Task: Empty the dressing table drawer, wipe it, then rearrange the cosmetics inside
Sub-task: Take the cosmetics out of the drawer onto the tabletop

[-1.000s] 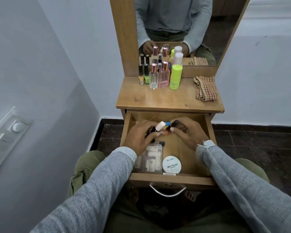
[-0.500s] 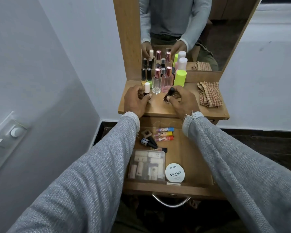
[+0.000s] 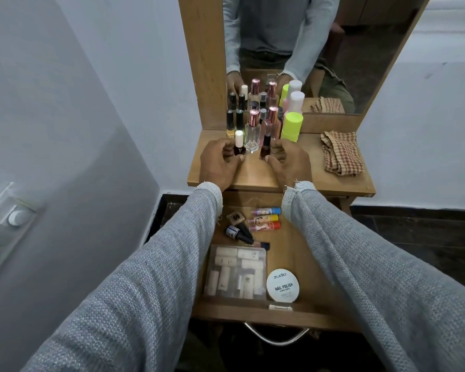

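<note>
On the dressing table top [image 3: 255, 173], my left hand [image 3: 219, 163] pinches a white-capped nail polish bottle [image 3: 239, 143] standing upright. My right hand [image 3: 287, 162] holds a black-capped dark bottle [image 3: 265, 147] upright beside it. Behind them stand perfume bottles [image 3: 253, 130] and a neon green bottle [image 3: 291, 126]. Below, the open drawer [image 3: 293, 253] holds three lip balm tubes [image 3: 265, 218], a black bottle lying down [image 3: 238, 233], a small square compact [image 3: 235, 217], a clear pouch of sachets [image 3: 236, 273] and a round white nail polish tin [image 3: 282, 284].
A checked cloth [image 3: 341, 154] lies at the right of the table top. A mirror [image 3: 320, 49] rises behind the bottles. A white wall with a switch panel [image 3: 8, 218] stands close on the left. The drawer's metal handle [image 3: 275, 335] sticks out toward me.
Both hands lifted two small bottles out of the drawer and carried them up to the table top, where they now stand in front of the other bottles.
</note>
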### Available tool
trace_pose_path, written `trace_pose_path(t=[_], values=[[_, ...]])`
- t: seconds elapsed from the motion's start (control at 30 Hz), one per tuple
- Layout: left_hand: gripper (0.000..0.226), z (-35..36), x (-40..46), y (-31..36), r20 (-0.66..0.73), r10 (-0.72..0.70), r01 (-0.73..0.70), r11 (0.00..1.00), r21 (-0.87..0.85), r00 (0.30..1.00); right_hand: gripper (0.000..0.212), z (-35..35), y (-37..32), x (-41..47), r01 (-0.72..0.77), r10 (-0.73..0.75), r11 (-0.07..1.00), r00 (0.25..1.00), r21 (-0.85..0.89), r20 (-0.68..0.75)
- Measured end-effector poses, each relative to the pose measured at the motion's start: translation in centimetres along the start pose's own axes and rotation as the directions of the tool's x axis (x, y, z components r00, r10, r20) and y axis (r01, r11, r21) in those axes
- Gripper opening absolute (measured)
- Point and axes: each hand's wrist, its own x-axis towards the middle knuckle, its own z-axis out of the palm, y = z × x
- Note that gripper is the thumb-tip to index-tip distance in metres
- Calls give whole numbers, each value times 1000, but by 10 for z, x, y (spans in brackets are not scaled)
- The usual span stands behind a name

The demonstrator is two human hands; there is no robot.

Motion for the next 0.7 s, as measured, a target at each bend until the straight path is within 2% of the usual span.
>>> trace_pose_path(t=[0.13,0.37,0.5,0.7], values=[[35,3,3,4,-53,-11,14,998,67,999,25,5,-2,2,-42,42,999,999,-31,8],[37,8,12,8,-54,-75,79,993,92,996,18,7,-6,4,-95,93,984,995,-152,-20],[37,10,15,7,-41,-85,90,988,128,996,19,8,-4,2,-78,73,984,997,-160,-35],[43,9,13,9,-33,-103,105,990,90,994,26,8,-2,-1,-57,52,991,998,-118,-43]])
